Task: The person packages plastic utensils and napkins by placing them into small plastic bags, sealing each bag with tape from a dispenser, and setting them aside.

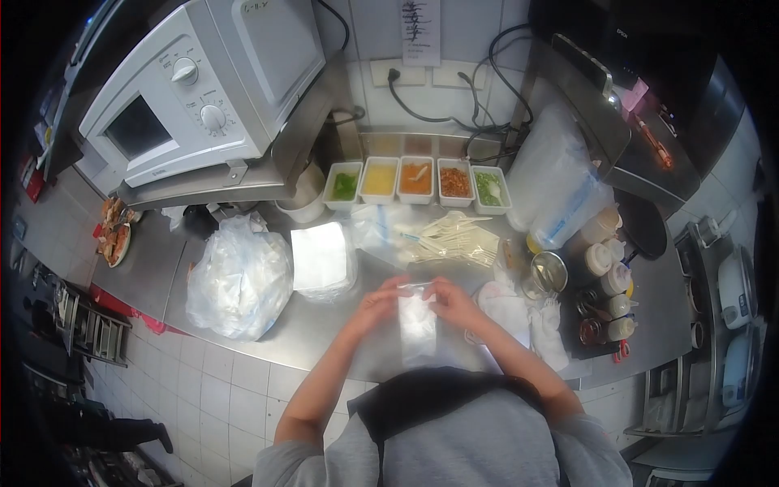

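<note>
A small clear plastic bag [418, 329] with something white and folded inside hangs between my two hands, over the front of the steel counter. My left hand [378, 306] pinches its upper left edge. At the upper right edge, my right hand [453, 303] is closed on the same bag. Just beyond them lies a clear pack of pale disposable cutlery [453, 242], beside some flat clear plastic bags [380, 231]. A stack of white napkins [319, 258] sits left of my left hand. White cloths [501, 307] lie to the right of my right hand.
A big bag of white items [241, 280] stands on the left, below a raised microwave [182, 101]. Several small tubs of toppings [416, 180] line the back wall. Sauce bottles [599, 258], a metal strainer [549, 272] and a plastic bag roll [560, 174] crowd the right.
</note>
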`<state>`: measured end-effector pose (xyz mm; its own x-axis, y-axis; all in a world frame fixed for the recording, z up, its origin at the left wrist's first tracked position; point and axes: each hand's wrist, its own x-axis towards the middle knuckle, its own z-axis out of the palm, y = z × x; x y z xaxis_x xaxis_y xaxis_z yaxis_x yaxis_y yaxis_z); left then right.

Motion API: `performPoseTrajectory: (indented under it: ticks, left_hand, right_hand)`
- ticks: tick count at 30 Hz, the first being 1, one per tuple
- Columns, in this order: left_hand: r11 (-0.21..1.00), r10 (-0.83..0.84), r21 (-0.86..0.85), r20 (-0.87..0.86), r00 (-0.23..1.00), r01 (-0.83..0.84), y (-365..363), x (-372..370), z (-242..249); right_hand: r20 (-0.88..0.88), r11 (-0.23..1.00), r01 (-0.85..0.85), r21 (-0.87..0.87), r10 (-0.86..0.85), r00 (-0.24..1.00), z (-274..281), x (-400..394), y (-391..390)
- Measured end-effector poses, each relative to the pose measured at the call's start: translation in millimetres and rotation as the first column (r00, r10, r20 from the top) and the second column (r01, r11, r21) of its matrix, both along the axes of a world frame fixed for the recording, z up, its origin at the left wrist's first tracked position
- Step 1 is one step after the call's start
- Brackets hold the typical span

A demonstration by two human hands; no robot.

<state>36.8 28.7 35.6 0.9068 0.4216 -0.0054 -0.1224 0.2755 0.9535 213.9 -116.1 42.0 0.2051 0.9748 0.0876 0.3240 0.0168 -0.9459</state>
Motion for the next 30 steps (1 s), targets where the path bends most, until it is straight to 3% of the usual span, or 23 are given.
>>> performPoseTrajectory:
  ticks: [1,3,6,8,11,13,15,16,17,18,19,21,22,24,26,28,30]
  left_hand:
    - [1.0,0.001,0.001,0.0,1.0,-0.001,-3.9,-1.3,-0.1]
    - [0.944,-0.023,0.323,-0.156,0.987,0.073,-14.0,-2.0,1.6]
    - [0.963,0.017,0.268,-0.153,0.988,0.025,-18.6,-0.8,6.5]
    - [0.963,0.049,0.269,-0.166,0.985,-0.002,-18.7,-1.4,7.2]
    - [0.967,0.078,0.251,-0.158,0.984,-0.037,-15.9,-2.7,-0.7]
    - [0.972,0.069,0.23,-0.138,0.988,-0.036,-14.8,-4.4,12.1]
    - [0.937,-0.021,0.344,-0.127,0.992,0.064,-5.2,-10.1,32.4]
    - [0.935,-0.029,0.346,-0.128,0.991,0.072,2.4,-9.6,38.6]
    - [0.863,-0.174,0.463,-0.105,0.979,0.203,10.6,-8.3,44.4]
    - [0.756,-0.316,0.574,-0.099,0.944,0.314,14.5,-5.7,53.2]
    - [0.752,-0.323,0.577,-0.099,0.941,0.319,15.1,-3.3,61.8]
    - [0.463,-0.404,0.738,-0.317,0.858,0.491,13.0,1.1,79.0]
    - [0.453,-0.413,0.741,-0.318,0.853,0.496,11.5,3.6,81.9]
    - [0.544,-0.379,0.683,-0.319,0.869,0.487,6.1,8.4,84.4]
    - [0.554,-0.358,0.678,-0.329,0.874,0.482,1.5,10.8,85.1]
    - [0.576,-0.339,0.669,-0.328,0.882,0.47,-5.6,15.6,86.1]
    - [0.724,-0.257,0.565,-0.313,0.914,0.397,-15.0,17.9,86.8]
  right_hand:
    - [0.006,1.0,0.008,-0.015,-0.008,1.0,5.0,-1.6,-0.9]
    - [0.012,0.999,0.014,-0.03,-0.013,1.0,7.8,-3.6,-0.5]
    - [0.055,0.997,0.034,0.063,-0.037,0.998,5.6,-5.3,-2.8]
    - [-0.146,0.999,0.023,0.022,-0.02,0.989,-2.2,-3.8,-5.8]
    - [-0.244,0.991,-0.043,-0.124,0.012,0.97,-11.3,5.3,-9.4]
    - [-0.202,0.996,-0.042,-0.074,0.027,0.979,-0.8,4.3,-9.5]
    - [-0.16,0.999,-0.038,-0.024,0.033,0.987,18.0,3.5,-12.1]
    - [-0.044,0.996,-0.089,-0.01,0.088,0.995,35.7,1.9,-14.4]
    - [0.073,0.99,-0.141,-0.003,0.141,0.987,48.4,0.4,-16.2]
    - [0.072,0.991,-0.134,0.0,0.134,0.988,54.7,-0.4,-16.7]
    - [0.112,0.985,-0.169,0.019,0.166,0.98,59.8,-0.6,-16.8]
    - [0.155,0.98,-0.193,0.043,0.184,0.971,69.6,-0.5,-19.5]
    - [0.175,0.982,-0.18,0.064,0.166,0.97,74.2,0.2,-22.1]
    - [0.198,0.985,-0.147,0.092,0.127,0.972,87.9,0.5,-30.7]
    - [0.456,0.977,-0.056,0.206,-0.045,0.889,116.2,-1.3,-45.8]
    - [0.488,0.933,-0.023,0.358,-0.166,0.857,186.7,-13.6,-75.9]
    - [0.383,0.843,-0.063,0.534,-0.175,0.907,261.1,-23.6,-131.3]
